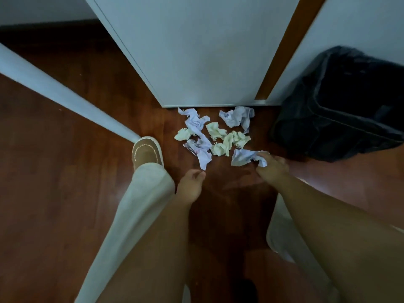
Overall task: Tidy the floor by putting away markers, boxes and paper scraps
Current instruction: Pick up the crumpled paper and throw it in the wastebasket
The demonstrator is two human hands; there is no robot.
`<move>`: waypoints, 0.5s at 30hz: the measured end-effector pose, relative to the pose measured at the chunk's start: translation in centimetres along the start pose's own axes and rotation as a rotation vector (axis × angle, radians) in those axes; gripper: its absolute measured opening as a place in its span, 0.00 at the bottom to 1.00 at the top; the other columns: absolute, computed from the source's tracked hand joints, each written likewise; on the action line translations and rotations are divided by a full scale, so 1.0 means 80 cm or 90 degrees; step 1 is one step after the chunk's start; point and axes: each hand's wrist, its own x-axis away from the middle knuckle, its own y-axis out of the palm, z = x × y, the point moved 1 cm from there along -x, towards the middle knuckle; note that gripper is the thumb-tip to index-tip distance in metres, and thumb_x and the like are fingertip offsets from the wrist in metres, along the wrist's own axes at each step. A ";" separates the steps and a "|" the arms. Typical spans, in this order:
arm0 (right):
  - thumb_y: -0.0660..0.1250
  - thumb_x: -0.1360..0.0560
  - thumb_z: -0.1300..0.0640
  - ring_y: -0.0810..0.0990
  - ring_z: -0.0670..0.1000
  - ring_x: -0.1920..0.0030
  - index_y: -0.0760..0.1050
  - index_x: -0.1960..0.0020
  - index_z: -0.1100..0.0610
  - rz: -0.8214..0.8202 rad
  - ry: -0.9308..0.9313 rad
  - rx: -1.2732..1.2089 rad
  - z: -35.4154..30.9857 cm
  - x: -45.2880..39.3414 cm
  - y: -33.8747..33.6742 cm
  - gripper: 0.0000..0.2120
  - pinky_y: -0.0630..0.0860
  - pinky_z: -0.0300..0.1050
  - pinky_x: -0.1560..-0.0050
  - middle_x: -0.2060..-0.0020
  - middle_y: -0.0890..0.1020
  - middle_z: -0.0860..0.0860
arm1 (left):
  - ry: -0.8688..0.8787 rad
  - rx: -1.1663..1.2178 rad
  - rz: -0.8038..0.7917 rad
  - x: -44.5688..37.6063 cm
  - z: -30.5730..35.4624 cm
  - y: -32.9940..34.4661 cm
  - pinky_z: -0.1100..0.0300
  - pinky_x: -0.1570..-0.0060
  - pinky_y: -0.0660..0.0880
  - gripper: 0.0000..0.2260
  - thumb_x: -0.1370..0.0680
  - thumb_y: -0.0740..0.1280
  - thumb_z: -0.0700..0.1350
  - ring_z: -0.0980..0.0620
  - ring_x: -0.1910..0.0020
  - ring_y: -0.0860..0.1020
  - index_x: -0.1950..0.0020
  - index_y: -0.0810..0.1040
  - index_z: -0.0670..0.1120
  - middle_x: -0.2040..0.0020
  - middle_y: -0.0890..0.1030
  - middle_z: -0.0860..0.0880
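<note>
Glossy wood floor [65, 193]; crumpled paper scraps [218, 136]; shiny plastic bin liner [341, 101].

In front of the white cabinet [196, 62] I count four crumpled bluish-white paper scraps [235, 119] and four pale yellow ones [215, 130]. Right of it stands one black bin [341, 106].

surface: dark reddish wooden floor [54, 193] | on it, centre far: crumpled paper scraps [215, 134] (white and pale yellow, loosely clustered) just before a white cabinet [196, 62] base | right far: black bin bag [341, 106] | left: a tan shoe [147, 152] planted beside the scraps
</note>
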 end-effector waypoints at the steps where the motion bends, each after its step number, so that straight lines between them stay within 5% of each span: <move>1: 0.65 0.28 0.53 0.75 0.58 0.39 0.70 0.33 0.39 -0.008 0.024 -0.046 0.002 -0.009 0.003 0.24 0.71 0.45 0.43 0.32 0.71 0.54 | -0.015 0.039 0.002 -0.007 0.000 0.004 0.51 0.34 0.69 0.16 0.19 0.62 0.51 0.47 0.39 0.75 0.34 0.75 0.47 0.36 0.77 0.45; 4: 0.67 0.32 0.51 0.78 0.57 0.46 0.65 0.31 0.34 -0.014 0.088 -0.145 0.031 -0.058 0.023 0.31 0.75 0.48 0.48 0.38 0.75 0.55 | -0.060 0.142 0.009 -0.028 0.002 0.016 0.56 0.41 0.72 0.11 0.19 0.64 0.46 0.49 0.46 0.77 0.38 0.79 0.48 0.39 0.79 0.45; 7: 0.69 0.31 0.53 0.72 0.64 0.34 0.55 0.27 0.36 0.028 0.090 -0.140 0.021 -0.071 0.024 0.39 0.71 0.59 0.35 0.33 0.73 0.55 | -0.111 0.197 -0.008 -0.050 -0.001 0.027 0.54 0.40 0.73 0.11 0.20 0.65 0.46 0.48 0.42 0.77 0.40 0.81 0.52 0.38 0.79 0.47; 12: 0.68 0.25 0.57 0.60 0.63 0.26 0.56 0.24 0.39 -0.016 0.068 0.060 0.025 -0.109 0.023 0.36 0.66 0.53 0.32 0.23 0.50 0.58 | -0.192 0.282 -0.041 -0.091 -0.001 0.038 0.51 0.34 0.67 0.14 0.21 0.66 0.47 0.47 0.33 0.72 0.35 0.78 0.53 0.31 0.74 0.50; 15: 0.69 0.25 0.57 0.60 0.65 0.26 0.58 0.25 0.39 -0.061 0.025 0.158 0.027 -0.130 0.027 0.35 0.65 0.57 0.31 0.22 0.49 0.58 | -0.292 0.376 -0.098 -0.110 0.009 0.043 0.48 0.40 0.66 0.16 0.22 0.65 0.54 0.47 0.37 0.74 0.34 0.76 0.57 0.33 0.75 0.51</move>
